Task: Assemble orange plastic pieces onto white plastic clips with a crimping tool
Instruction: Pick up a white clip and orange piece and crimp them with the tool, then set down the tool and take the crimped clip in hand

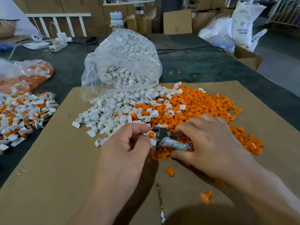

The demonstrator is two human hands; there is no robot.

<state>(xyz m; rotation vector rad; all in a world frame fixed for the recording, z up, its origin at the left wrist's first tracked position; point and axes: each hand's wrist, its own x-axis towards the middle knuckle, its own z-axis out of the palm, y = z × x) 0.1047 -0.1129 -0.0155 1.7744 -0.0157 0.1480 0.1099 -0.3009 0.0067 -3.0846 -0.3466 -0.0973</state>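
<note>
Above the middle of the flat brown cardboard sheet [65,159], a small white plastic clip [152,141] with a round orange plastic piece [151,134] seated on it is pinched between the curled fingers and thumb of the left hand [128,148]. It is held against the metal head of the grey-handled crimping tool [168,138]. The tool's handles are gripped by the right hand [209,143], whose fingers are wrapped round them; whether the head is squeezed onto the clip cannot be told. A broad heap of loose orange plastic pieces [203,104] is spread over the sheet's far right part, and a heap of loose white clips [110,114] is spread over its far middle. These clips are spilled from a clear plastic bag [123,62] laid across the sheet's far edge. A few stray orange pieces [169,171] are scattered on the sheet's near part. Off the sheet's left edge, a pile of joined white-and-orange parts [22,114] is heaped on the dark table cover [203,65].
</note>
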